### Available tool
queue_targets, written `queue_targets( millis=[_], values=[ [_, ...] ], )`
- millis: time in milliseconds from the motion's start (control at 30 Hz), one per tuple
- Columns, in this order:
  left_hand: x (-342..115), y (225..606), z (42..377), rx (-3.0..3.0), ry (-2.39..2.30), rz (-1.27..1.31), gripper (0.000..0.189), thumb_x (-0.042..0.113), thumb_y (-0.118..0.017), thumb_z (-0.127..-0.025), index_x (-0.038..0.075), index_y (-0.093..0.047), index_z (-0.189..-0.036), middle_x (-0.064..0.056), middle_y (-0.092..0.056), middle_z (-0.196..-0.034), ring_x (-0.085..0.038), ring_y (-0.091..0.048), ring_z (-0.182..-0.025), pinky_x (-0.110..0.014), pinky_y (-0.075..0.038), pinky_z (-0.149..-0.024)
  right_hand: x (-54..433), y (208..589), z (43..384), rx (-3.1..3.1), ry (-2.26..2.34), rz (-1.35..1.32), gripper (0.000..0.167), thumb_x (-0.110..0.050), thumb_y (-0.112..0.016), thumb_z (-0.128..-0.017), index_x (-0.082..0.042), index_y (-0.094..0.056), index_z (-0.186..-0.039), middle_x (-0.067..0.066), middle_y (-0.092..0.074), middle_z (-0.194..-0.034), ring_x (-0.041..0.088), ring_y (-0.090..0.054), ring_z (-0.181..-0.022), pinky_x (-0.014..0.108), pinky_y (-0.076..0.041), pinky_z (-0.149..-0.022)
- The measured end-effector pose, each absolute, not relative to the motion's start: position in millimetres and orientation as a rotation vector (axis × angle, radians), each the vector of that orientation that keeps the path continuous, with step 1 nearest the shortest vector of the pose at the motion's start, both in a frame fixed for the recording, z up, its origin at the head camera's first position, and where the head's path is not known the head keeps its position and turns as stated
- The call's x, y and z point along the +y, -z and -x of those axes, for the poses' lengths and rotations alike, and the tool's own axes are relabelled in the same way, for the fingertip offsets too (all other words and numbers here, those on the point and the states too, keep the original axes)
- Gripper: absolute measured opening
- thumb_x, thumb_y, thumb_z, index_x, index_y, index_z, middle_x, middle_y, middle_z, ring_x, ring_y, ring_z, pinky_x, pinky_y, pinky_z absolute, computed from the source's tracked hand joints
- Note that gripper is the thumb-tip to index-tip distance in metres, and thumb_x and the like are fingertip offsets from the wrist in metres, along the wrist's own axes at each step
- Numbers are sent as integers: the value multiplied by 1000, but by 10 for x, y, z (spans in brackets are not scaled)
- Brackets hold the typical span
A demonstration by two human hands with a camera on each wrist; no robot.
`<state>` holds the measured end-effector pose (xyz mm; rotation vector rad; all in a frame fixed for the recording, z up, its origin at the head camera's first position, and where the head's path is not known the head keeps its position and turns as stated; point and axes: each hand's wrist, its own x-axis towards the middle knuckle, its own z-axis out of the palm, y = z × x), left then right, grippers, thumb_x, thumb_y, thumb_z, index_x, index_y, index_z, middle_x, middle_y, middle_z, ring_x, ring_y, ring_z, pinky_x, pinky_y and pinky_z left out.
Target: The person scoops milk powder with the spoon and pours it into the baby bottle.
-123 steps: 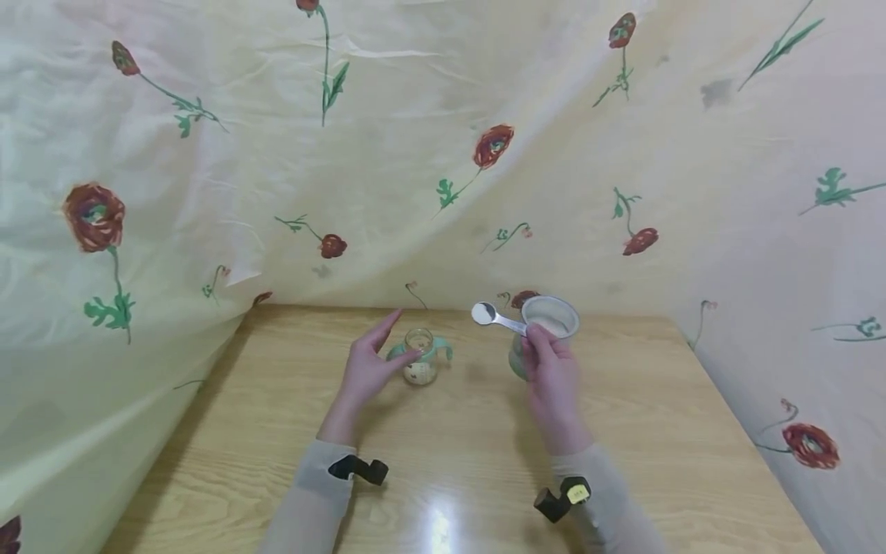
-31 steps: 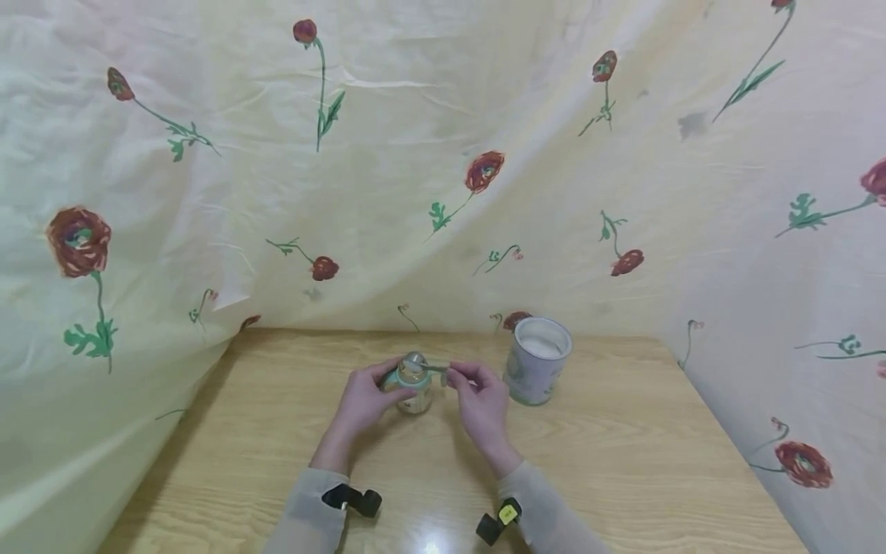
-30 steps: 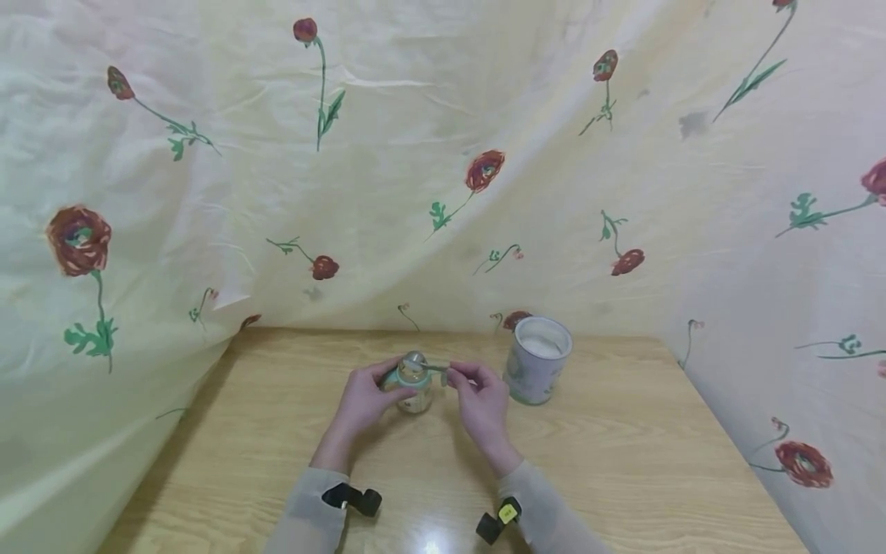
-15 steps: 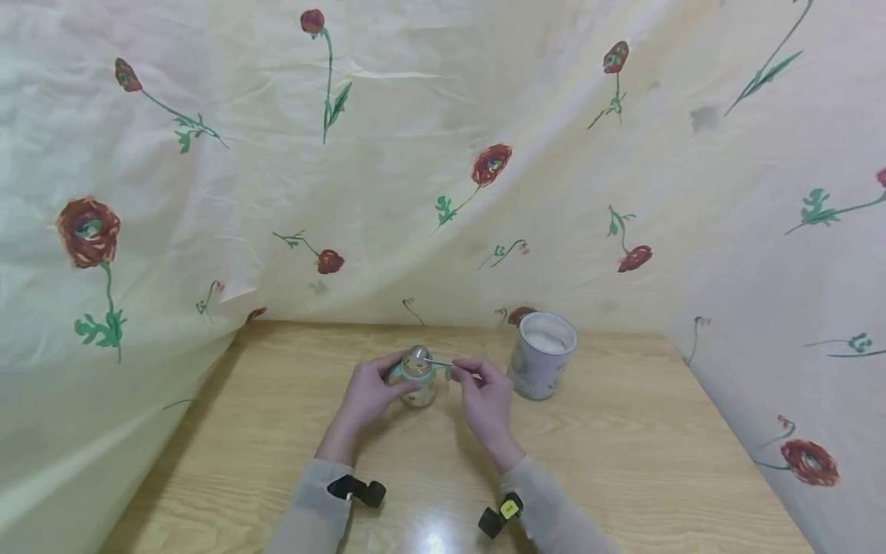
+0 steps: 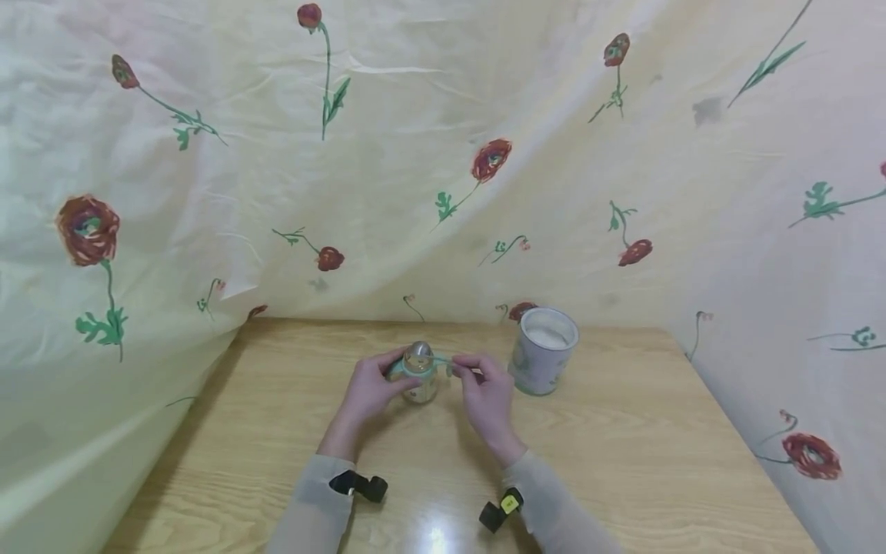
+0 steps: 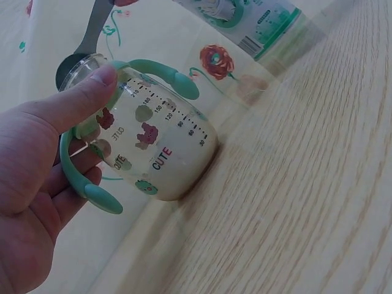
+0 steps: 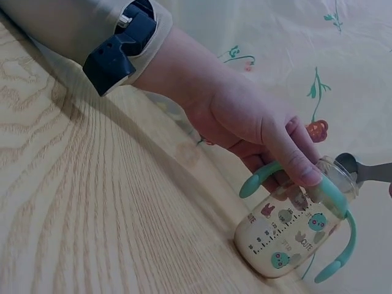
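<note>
My left hand [image 5: 367,394] grips a clear baby bottle [image 6: 174,138] with green side handles, thumb near its neck. Printed figures and a measuring scale cover the bottle, which stands upright on the table; pale contents fill its lower part. Between thumb and fingers, my right hand [image 5: 488,396] pinches the handle of a metal measuring spoon [image 5: 419,351]. The spoon's bowl lies turned over at the bottle's open mouth, as the right wrist view also shows, with the grey spoon [image 7: 373,172] right at the rim. What is inside the bowl is hidden.
An open tin [image 5: 542,363] of white powder stands right of the bottle, just behind the right hand. The wooden table [image 5: 623,462] ends at a hanging cloth [image 5: 388,192] with poppy prints, at the back and both sides.
Earlier my right hand held the powder-filled spoon beside the tin while my left hand stood spread at the bottle. Since then, the spoon moved left and tipped over the mouth; my left hand took hold.
</note>
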<state>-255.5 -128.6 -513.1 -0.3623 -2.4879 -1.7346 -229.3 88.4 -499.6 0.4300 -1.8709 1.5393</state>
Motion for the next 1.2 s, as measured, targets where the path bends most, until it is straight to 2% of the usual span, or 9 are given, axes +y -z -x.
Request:
queue_targets(
  millis=[467, 767, 1000, 1200],
  values=[
    [-1277, 5086, 2549, -2511, 1709, 341, 65, 25, -96, -82, 17, -72, -141, -5, -71, -139, -27, -64, -133, -47, -48, -115, 899, 4997, 2341, -1856, -1339, -545, 28, 30, -71, -80, 3, -73, -88, 17, -77, -90, 34, -76, -75, 22, -63, -70],
    [-1273, 5117, 2554, -2507, 1720, 343, 64, 24, -96, -82, 17, -72, -141, -4, -71, -139, -25, -64, -133, -45, -49, -115, 925, 4992, 2306, -1876, -1392, -541, 22, 20, -75, -87, -1, -76, -93, 12, -79, -95, 29, -78, -80, 23, -64, -72],
    [-1282, 5134, 2555, -2508, 1724, 348, 67, 24, -96, -81, 15, -71, -142, -6, -70, -141, -27, -63, -134, -45, -48, -115, 946, 5015, 2316, -1897, -1423, -534, 19, 16, -78, -88, -2, -77, -94, 10, -80, -96, 28, -78, -81, 23, -64, -70],
    [-1297, 5147, 2575, -2497, 1752, 364, 65, 25, -96, -83, 18, -71, -142, -4, -71, -140, -26, -64, -133, -47, -49, -115, 971, 4975, 2314, -1955, -1416, -521, 13, 7, -81, -90, 0, -79, -101, 10, -80, -97, 26, -78, -82, 23, -64, -71]
  ],
)
